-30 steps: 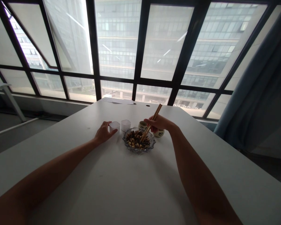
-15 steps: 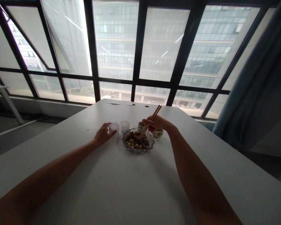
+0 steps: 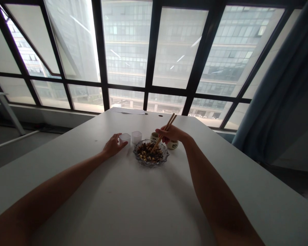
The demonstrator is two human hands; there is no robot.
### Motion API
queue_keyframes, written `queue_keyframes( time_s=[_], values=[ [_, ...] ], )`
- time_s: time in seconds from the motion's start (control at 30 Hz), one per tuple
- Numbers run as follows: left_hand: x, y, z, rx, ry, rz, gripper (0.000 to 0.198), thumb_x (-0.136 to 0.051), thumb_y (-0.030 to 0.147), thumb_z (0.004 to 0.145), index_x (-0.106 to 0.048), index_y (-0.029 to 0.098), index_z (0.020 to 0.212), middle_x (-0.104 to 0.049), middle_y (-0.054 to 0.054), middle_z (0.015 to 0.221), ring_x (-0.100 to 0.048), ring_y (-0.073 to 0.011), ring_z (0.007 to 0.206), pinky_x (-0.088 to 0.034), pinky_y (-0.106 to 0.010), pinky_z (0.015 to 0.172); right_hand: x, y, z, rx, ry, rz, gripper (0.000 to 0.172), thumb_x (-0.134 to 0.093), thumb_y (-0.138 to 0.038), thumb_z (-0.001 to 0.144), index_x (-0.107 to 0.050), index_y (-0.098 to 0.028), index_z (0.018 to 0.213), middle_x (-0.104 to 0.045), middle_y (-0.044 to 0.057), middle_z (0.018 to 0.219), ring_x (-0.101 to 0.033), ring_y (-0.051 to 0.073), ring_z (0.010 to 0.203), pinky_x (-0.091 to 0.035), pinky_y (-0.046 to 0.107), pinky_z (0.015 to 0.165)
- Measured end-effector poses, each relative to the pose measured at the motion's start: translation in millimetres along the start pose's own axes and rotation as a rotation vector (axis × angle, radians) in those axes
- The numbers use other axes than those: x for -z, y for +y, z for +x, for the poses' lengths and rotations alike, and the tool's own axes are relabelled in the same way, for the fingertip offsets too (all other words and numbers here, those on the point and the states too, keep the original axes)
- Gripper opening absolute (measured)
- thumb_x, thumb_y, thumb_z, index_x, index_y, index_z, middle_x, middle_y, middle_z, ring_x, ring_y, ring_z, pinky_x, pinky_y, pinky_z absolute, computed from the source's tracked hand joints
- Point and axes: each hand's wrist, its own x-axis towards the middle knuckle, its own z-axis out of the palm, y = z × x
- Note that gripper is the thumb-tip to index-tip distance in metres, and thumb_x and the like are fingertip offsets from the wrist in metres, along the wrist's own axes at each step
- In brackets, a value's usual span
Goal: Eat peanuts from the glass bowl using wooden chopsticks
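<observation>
My right hand [image 3: 171,133] grips a pair of wooden chopsticks [image 3: 169,123]. Their tips reach down among the small brown and pale dried pieces [image 3: 148,153] in a clear glass bowl [image 3: 151,164] with a scalloped rim. What exactly the pieces are, I cannot make out. At the bowl's left, my left hand [image 3: 113,145] has its thumb and fingers around a small translucent plastic cup [image 3: 125,138]. A second translucent cup [image 3: 137,137] stands just right of that one. Behind the bowl are two small cream pots, one [image 3: 154,136] partly hidden by the chopsticks, the other [image 3: 172,145] with dark lettering below my right hand.
Everything stands on a white table [image 3: 133,201]. White paper [image 3: 129,111] lies at its far edge, near two dark round holes. Beyond are large black-framed windows [image 3: 147,78]. A blue curtain [image 3: 267,99] hangs at the right, and another white table leg [image 3: 12,114] is at the left.
The chopstick tips have shifted slightly within the dried pieces, and the sticks now stand a little more apart. My left hand stays at the cup.
</observation>
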Motion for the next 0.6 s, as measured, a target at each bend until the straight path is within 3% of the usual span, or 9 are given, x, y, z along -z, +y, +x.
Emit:
queue_keyframes(
  time_s=[0.3,0.6],
  values=[
    [0.5,0.9,-0.2,0.005,-0.002,0.004,0.067,-0.061,0.06,0.081,-0.053,0.016,0.131,-0.064,-0.011,0.11,-0.063,-0.0227,0.082,-0.053,-0.039,0.079,-2.6,-4.3,-1.4,-0.014,-0.03,-0.003,0.046,-0.07,-0.056,0.085,-0.068,-0.013,0.067,-0.069,0.004,0.055,-0.061,0.009,0.044,-0.05,0.018,0.044],
    [1.5,2.1,0.1,0.016,-0.021,0.01,0.068,-0.062,0.058,0.081,-0.052,0.015,0.133,-0.064,-0.012,0.112,-0.063,-0.0217,0.082,-0.053,-0.038,0.079,-1.0,2.0,1.9,-0.029,-0.075,0.006,0.052,-0.071,-0.063,0.079,-0.069,-0.013,0.068,-0.07,0.005,0.056,-0.063,0.011,0.045,-0.052,0.02,0.045]
  ],
)
